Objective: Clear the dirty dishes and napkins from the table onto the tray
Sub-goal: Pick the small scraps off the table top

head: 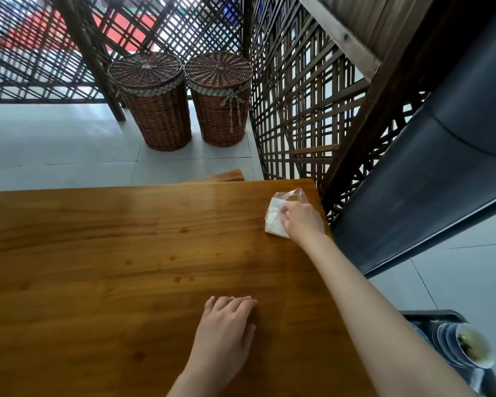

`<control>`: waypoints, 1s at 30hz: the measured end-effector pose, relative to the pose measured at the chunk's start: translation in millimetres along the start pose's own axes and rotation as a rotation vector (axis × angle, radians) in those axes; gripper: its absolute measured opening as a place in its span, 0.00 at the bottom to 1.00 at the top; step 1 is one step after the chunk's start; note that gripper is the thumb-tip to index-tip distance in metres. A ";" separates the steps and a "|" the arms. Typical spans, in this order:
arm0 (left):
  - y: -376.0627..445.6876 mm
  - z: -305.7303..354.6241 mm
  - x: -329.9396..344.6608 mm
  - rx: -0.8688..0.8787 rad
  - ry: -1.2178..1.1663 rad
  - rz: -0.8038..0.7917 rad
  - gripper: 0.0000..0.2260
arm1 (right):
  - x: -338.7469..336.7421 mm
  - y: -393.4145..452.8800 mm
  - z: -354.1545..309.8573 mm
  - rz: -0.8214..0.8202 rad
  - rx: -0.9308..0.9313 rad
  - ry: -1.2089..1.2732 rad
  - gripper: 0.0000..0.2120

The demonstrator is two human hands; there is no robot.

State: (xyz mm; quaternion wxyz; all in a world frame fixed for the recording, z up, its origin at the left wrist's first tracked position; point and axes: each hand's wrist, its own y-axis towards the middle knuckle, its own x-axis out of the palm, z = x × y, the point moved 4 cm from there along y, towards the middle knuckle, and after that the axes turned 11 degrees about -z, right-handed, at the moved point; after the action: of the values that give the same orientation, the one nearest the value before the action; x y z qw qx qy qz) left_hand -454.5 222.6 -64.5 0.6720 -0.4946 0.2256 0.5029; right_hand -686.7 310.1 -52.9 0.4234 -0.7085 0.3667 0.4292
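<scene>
Right hand (301, 220) grips napkin pack (281, 216) at table (98, 267) far right corner | left hand (226, 319) flat, fingers straight, near front edge | tray (430, 318) with stacked dishes (467, 345) off right edge

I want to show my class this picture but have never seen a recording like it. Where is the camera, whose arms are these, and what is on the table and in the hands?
There is no machine here. One wide-angle camera sits on a person's head and looks forward and down, so the two bare arms are that person's own. The left hand lies flat on the wooden table, holding nothing. The right hand reaches to the table's far right corner and touches a packet of white napkins in a clear plastic wrapper; whether the fingers have closed on it cannot be told. A few small dark spots mark the tabletop. At the lower right, beside the table, stacked dirty dishes sit in a dark tray. Two lidded wicker baskets stand on the floor beyond.
</scene>
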 end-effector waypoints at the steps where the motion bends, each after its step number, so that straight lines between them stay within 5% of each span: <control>1: 0.2 0.0 -0.6 0.000 -0.001 0.000 0.19 | 0.1 -0.2 -0.4 0.000 -0.005 -0.003 0.09; 30: 1.1 -0.8 3.1 0.007 0.010 0.073 0.17 | 4.2 -4.8 -4.3 0.013 -0.014 -0.154 0.08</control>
State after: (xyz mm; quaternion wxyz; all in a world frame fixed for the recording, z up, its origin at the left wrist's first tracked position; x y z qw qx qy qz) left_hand -454.1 223.3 -67.8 0.6537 -0.4863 0.2487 0.5238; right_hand -679.6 307.3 -54.3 0.4427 -0.6741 0.3345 0.4876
